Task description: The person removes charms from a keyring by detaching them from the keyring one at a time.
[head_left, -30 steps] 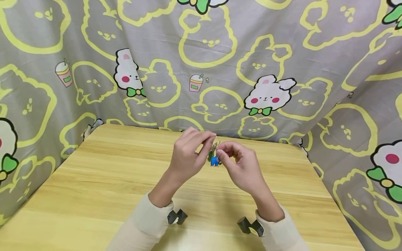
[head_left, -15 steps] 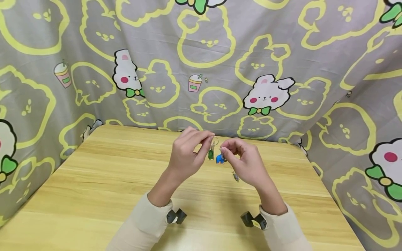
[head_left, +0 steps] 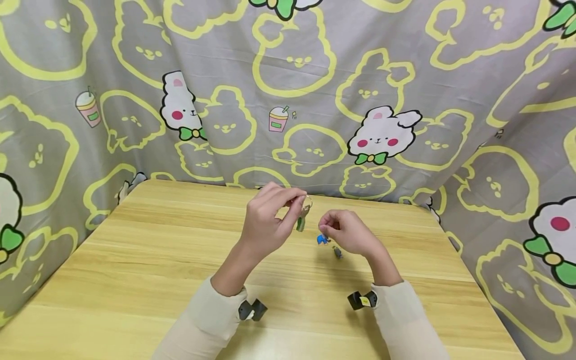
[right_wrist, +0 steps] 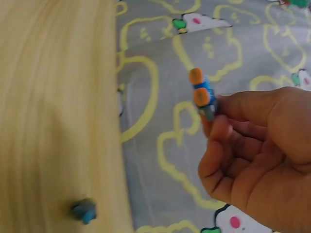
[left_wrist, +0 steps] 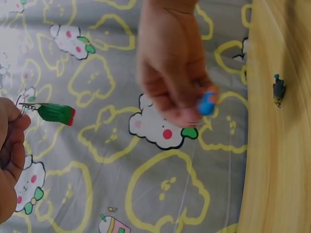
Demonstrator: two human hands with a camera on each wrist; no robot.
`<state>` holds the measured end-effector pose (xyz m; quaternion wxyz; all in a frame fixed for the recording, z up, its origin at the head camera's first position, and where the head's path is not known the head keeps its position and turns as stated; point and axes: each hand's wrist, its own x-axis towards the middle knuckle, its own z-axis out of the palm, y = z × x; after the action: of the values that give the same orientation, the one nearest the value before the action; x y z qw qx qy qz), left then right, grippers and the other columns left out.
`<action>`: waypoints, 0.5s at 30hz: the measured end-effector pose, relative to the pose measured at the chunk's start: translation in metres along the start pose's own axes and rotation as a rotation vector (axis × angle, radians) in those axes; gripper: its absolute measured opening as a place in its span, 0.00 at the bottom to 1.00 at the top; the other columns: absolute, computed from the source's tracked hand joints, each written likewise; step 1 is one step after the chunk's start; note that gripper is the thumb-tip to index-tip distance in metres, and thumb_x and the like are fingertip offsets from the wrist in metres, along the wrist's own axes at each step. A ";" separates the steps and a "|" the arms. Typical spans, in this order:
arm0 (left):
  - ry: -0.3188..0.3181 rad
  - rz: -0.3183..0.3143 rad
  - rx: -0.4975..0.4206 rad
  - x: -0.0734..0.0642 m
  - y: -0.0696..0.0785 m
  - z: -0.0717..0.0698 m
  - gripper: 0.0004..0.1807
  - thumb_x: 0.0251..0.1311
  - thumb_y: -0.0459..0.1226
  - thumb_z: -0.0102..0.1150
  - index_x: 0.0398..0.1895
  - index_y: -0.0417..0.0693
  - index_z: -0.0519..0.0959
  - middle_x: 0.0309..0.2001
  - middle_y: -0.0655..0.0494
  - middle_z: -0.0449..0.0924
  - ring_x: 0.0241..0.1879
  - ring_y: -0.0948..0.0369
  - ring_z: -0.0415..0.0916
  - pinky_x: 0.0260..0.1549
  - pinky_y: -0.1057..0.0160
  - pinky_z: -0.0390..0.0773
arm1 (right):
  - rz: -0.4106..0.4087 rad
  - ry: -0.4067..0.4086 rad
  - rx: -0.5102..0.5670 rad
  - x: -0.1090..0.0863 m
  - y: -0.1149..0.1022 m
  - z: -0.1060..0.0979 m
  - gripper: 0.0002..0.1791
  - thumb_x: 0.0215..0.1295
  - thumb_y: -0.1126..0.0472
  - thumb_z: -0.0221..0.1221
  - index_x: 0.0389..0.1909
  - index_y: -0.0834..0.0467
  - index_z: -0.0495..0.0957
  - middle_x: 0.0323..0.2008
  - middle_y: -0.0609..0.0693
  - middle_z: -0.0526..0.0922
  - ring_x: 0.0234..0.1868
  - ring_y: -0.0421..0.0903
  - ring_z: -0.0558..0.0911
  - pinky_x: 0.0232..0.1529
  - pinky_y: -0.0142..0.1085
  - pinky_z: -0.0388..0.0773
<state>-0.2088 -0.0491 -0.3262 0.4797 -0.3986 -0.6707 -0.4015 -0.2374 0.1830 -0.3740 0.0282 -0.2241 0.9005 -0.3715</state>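
Observation:
My left hand [head_left: 267, 220] pinches a thin metal key ring [head_left: 308, 201] above the table. From that ring hangs a green charm [head_left: 301, 223], red at its end [left_wrist: 73, 116] in the left wrist view. To the right and slightly lower, my right hand [head_left: 353, 234] pinches a small blue elephant charm [head_left: 322, 240] between thumb and fingertips. Its orange feet [right_wrist: 201, 97] face the right wrist camera, and it is apart from the ring. A small grey figure [head_left: 337, 252] lies on the tabletop just below the right hand.
The light wooden table [head_left: 180, 280] runs back to a grey curtain [head_left: 306, 115] with yellow outlines and rabbit prints. Curtain also hangs along both sides. A small black device [head_left: 253, 310] sits on each wrist.
The right hand first moves right, drawing the blue elephant away from the ring, then lowers it toward the table. The left hand stays nearly still; the green charm has turned.

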 end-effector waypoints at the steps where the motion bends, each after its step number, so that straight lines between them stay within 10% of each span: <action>1: 0.001 -0.001 -0.001 0.000 0.000 0.000 0.03 0.63 0.28 0.66 0.37 0.37 0.87 0.28 0.53 0.85 0.28 0.59 0.77 0.33 0.62 0.76 | 0.012 -0.029 -0.008 0.001 0.004 0.001 0.05 0.74 0.65 0.59 0.38 0.62 0.82 0.27 0.47 0.81 0.27 0.43 0.77 0.30 0.35 0.76; 15: -0.012 -0.008 -0.008 0.002 -0.001 -0.002 0.03 0.63 0.27 0.66 0.37 0.37 0.87 0.28 0.53 0.85 0.28 0.59 0.78 0.34 0.61 0.75 | 0.152 -0.245 -0.067 0.007 0.037 0.016 0.08 0.72 0.70 0.59 0.31 0.61 0.82 0.27 0.49 0.81 0.26 0.43 0.75 0.29 0.36 0.74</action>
<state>-0.2094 -0.0513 -0.3238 0.4727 -0.4002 -0.6734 -0.4036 -0.2545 0.1926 -0.4098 0.1586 -0.1996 0.9167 -0.3078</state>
